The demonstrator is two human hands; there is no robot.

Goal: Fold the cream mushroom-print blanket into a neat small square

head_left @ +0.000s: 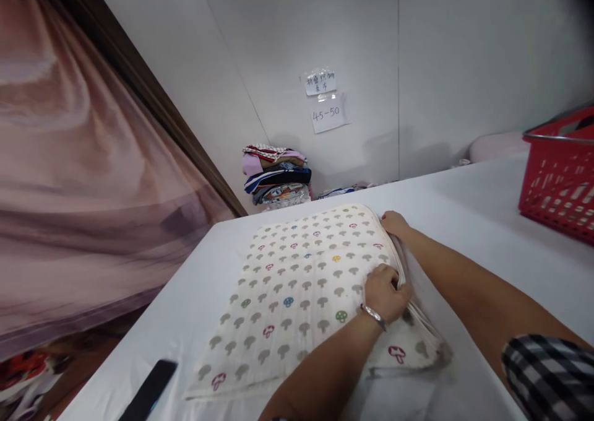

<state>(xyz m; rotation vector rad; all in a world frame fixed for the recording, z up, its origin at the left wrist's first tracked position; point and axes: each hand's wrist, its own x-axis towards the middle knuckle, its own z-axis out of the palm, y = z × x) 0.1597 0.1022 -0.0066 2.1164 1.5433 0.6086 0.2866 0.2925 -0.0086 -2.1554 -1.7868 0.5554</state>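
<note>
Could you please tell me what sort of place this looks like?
Probably a textile workroom: a cloth lies on a white table, a pile of fabrics sits by the wall, and handwritten signs are stuck on that wall.

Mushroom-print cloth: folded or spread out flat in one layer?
Folded: the mushroom-print cloth shows several stacked layers along the edge at the left hand.

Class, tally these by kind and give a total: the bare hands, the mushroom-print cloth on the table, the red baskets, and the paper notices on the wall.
Hands (left hand, right hand): 2
Mushroom-print cloth: 1
Red basket: 1
Paper notices (upper notice, lower notice): 2
Total: 6
</note>
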